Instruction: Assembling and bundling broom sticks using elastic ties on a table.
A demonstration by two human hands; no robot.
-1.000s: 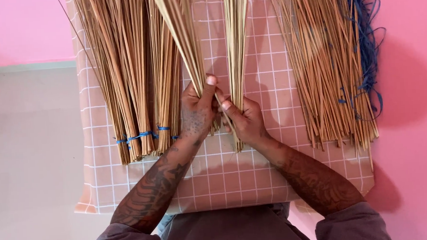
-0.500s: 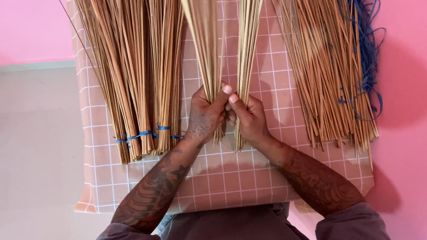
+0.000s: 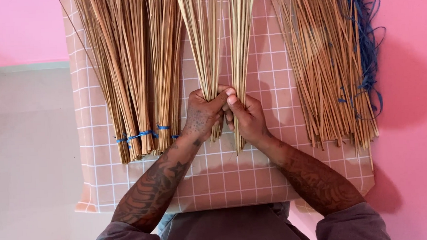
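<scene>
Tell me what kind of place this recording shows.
Probably a small handcraft workspace, maybe at home: tied stick bundles and loose sticks lie on a checked cloth, with blue cord beside them.

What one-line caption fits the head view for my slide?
Left hand and right hand each grip a bunch of thin straw sticks over a checked cloth.

tied bundle (image 3: 140,80) left, loose sticks (image 3: 331,67) right
</scene>
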